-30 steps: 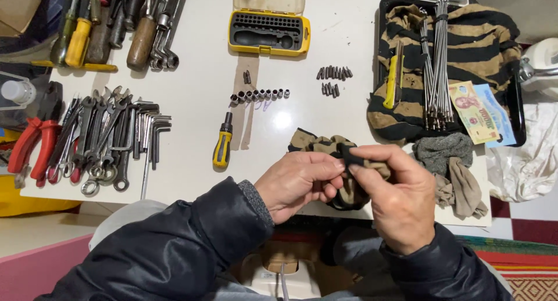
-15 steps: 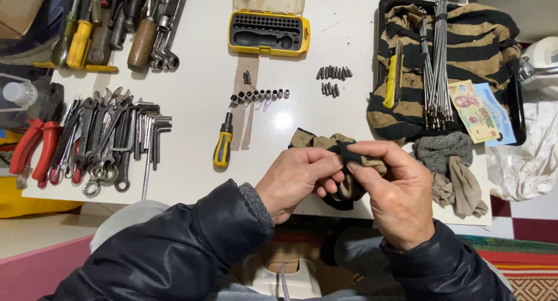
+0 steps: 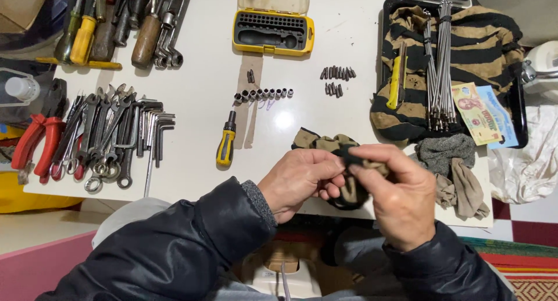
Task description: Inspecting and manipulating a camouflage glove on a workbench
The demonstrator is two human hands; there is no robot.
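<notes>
My left hand (image 3: 302, 182) and my right hand (image 3: 398, 193) meet over the front edge of the white table (image 3: 197, 74). Between their fingertips they pinch a small dark piece (image 3: 347, 156), together with a tan and black striped rag (image 3: 325, 143) that hangs under the fingers. What the small piece is I cannot make out. A yellow and black stubby screwdriver (image 3: 226, 139) lies just left of my left hand.
Wrenches and hex keys (image 3: 113, 135) and red pliers (image 3: 38, 144) lie at left. A yellow bit case (image 3: 273, 31) sits at the back. Small sockets (image 3: 261, 94) and bits (image 3: 337, 74) lie mid-table. A black tray (image 3: 520, 109) holds striped cloth, long rods and banknotes.
Both hands have stayed at the table's front edge, their fingers working slightly on the small dark piece and the rag. Nothing else has moved.
</notes>
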